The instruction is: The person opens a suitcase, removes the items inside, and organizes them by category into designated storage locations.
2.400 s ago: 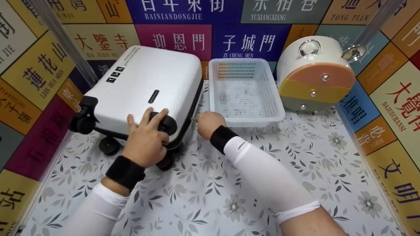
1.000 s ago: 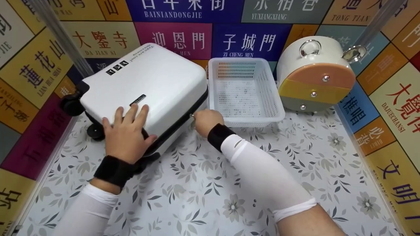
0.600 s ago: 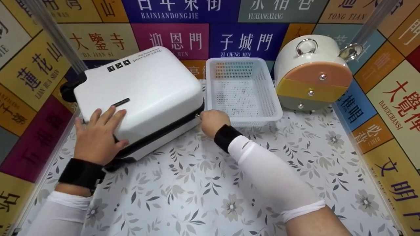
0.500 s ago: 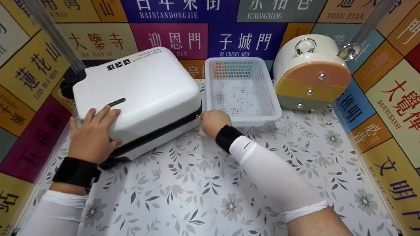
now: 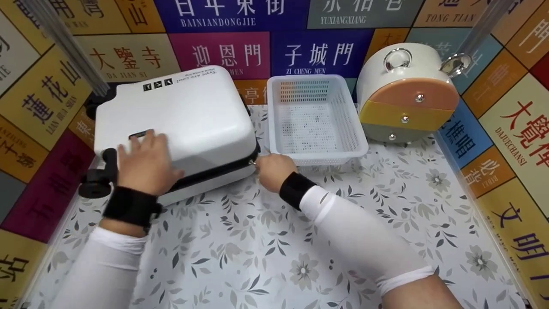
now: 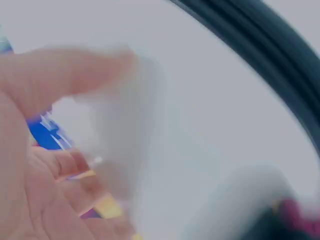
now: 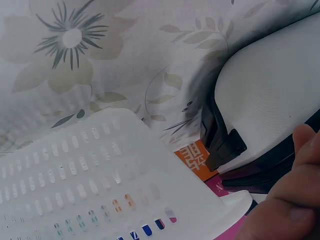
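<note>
A white hard-shell suitcase (image 5: 193, 111) lies flat on the left, with a black zipper band (image 5: 214, 171) along its near side. My left hand (image 5: 146, 165), fingers extended, rests on its top shell near the front left corner; in the left wrist view the thumb and fingers of the left hand (image 6: 47, 190) are spread and blurred beside the white shell. At the near right corner my right hand (image 5: 274, 172) pinches the metal zipper pull (image 5: 252, 162). The right wrist view shows curled fingers of the right hand (image 7: 285, 215) beside the zipper; the pull itself is hidden there.
A white perforated plastic basket (image 5: 362, 150) stands just right of the suitcase, close to my right hand. Farther right is a round cabinet (image 5: 407, 107) with coloured drawers and shiny ear-shaped handles. Black wheels (image 5: 95, 182) stick out at the suitcase's left end. Patterned walls enclose the back and sides.
The suitcase has turned clockwise, bringing its zipped long side toward me. My left hand went left with it, then back right lately. My right hand keeps pinching the zipper pull, now slightly nearer.
</note>
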The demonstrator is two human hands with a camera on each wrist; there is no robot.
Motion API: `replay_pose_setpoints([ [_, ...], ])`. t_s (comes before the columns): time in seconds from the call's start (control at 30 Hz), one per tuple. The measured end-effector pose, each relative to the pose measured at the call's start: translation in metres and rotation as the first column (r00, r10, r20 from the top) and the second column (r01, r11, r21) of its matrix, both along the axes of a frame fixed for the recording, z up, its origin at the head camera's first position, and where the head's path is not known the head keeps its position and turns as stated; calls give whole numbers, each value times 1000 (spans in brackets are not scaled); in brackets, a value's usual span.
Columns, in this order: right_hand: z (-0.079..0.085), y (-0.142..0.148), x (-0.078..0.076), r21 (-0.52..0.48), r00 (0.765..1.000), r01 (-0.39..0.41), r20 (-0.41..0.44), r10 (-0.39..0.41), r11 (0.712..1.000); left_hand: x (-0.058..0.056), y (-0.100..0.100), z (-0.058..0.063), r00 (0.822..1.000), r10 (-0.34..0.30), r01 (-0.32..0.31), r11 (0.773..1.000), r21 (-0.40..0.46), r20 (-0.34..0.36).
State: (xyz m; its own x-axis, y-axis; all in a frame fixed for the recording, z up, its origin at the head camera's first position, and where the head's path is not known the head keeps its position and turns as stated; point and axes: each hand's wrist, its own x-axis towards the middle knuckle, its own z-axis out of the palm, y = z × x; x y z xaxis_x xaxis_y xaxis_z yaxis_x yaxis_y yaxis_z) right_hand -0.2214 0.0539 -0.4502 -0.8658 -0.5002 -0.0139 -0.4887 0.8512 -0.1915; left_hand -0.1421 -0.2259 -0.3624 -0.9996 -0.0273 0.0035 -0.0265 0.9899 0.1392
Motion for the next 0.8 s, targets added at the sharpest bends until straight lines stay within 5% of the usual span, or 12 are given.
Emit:
replay_pose_setpoints([
  [0.2,0,1,1,4,999,3,-47,-3,1000,-52,105,-8,990,-138,138,990,-30,-9],
  [0.4,1,1,1,-9,997,-5,-78,4,1000,-92,146,-28,991,1,-16,993,-116,-135],
  [0.57,3,5,-2,-4,995,18,-101,-18,1000,-97,149,-33,978,42,-58,996,-74,-203],
  [0.8,2,9,-9,31,992,40,-119,-36,999,-92,149,-34,983,23,-35,997,-63,-181],
])
